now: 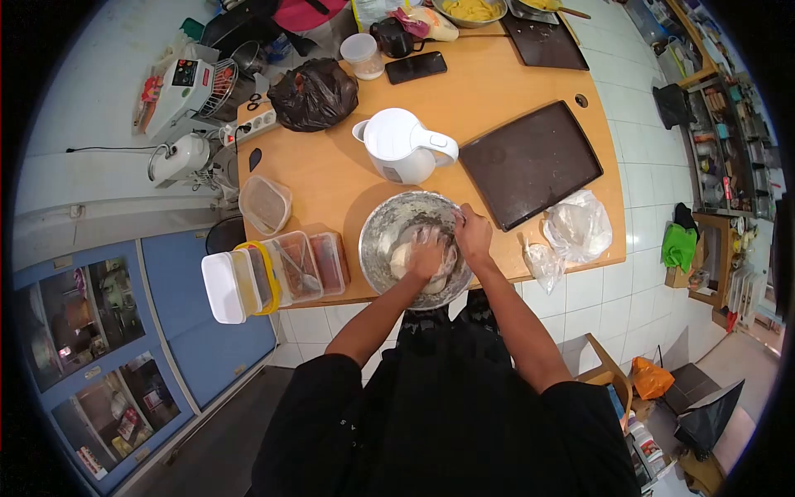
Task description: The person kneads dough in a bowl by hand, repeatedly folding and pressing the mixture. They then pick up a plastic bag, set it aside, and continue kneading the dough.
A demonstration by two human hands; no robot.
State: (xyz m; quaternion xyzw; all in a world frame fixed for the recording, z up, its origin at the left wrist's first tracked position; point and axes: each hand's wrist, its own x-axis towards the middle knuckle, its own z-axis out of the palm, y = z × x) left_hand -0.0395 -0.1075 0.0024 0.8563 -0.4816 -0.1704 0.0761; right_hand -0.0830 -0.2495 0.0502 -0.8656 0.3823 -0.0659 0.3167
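Observation:
A metal mixing bowl (pixel 383 217), its inner wall smeared with flour, stands at the table's front edge. Inside it is a lump of pale dough (pixel 400 260). My left hand (pixel 428 253) reaches into the bowl and presses on the dough, fingers curled over it and partly hidden by flour. My right hand (pixel 474 235) grips the bowl's right rim, fingers closed around the edge. Just behind the bowl stands a white electric kettle (pixel 396 137).
Dark baking trays (pixel 534 161) lie to the right, beside plastic bags of white powder (pixel 577 225). Several plastic containers (pixel 294 265) line the left front edge. A black plastic bag (pixel 313 94), a phone (pixel 416 67) and a lidded jar (pixel 362 56) sit farther back.

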